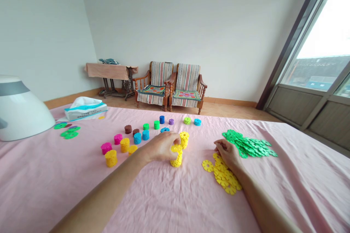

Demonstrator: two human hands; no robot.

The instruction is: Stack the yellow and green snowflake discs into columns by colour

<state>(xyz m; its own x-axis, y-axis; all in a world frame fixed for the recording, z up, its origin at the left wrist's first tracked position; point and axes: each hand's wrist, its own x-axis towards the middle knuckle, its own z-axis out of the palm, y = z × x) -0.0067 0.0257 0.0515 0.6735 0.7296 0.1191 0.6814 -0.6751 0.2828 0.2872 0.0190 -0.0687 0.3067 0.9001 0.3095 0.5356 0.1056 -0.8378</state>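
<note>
My left hand [162,146] is closed around the top of a short stack of yellow snowflake discs [177,157] standing on the pink cloth [169,196]. A second yellow stack [184,139] stands just behind it. My right hand [227,153] rests with fingers curled on a loose pile of flat yellow discs [222,176]; what its fingertips hold is hidden. A pile of green discs [250,145] lies just right of that hand.
Several small stacks in yellow, pink, blue, green, brown and purple [136,138] stand left and behind. Green discs [68,131], a tissue pack [85,109] and a white appliance [19,111] sit far left. Two wooden armchairs [171,87] and a window [322,62] lie beyond.
</note>
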